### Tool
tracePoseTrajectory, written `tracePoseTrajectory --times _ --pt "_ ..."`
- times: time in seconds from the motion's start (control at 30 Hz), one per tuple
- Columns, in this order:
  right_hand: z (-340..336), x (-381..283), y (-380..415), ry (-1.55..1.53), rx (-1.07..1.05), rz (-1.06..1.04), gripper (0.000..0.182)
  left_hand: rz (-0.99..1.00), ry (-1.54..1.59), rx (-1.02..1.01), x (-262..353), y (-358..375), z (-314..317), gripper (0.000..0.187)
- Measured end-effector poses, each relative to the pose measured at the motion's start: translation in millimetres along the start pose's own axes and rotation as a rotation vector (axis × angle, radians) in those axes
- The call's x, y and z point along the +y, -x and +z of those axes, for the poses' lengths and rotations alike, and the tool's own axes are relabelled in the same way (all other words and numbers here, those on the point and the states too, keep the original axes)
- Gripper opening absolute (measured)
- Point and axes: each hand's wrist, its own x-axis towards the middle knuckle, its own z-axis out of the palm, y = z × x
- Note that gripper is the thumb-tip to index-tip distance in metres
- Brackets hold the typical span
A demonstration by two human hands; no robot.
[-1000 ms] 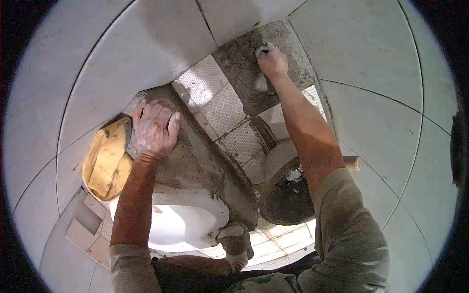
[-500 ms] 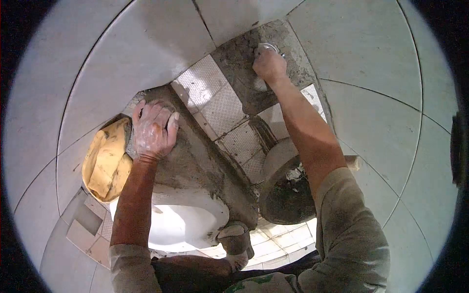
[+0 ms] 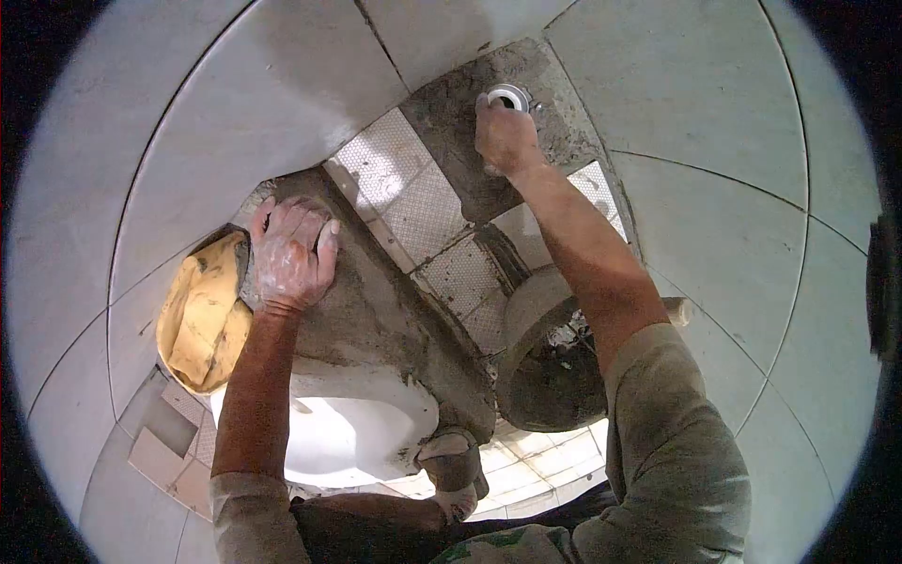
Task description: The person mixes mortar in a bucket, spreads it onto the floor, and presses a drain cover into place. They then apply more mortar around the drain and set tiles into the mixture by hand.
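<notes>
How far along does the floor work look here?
Looks done: patterned tiles lie beside the mortar-coated ledge. In hand: the right hand is at a round white fitting on the mortar patch in the corner, while the left hand rests on the ledge. Apparently left: that patch shows bare, rough mortar with no tile over it.

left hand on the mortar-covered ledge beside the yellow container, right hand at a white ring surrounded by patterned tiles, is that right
Not quite: the head view shows mortar around the white ring, with patterned tiles farther off. The right hand is at it, and the left hand is on the ledge beside the yellow container.
</notes>
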Motion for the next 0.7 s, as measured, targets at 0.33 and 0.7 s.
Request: tracePoseTrajectory --times 0.33,0.7 --pt "-8.5 -6.3 13.6 -0.121 0.019 0.012 0.051 -0.018 -0.010 -0.014 0.9 -0.1 -2.4 0.018" --pt "-10.5 -6.5 4.1 -0.164 -0.038 -0.046 0.049 -0.016 -0.021 -0.011 1.8 -0.4 -3.3 0.017"
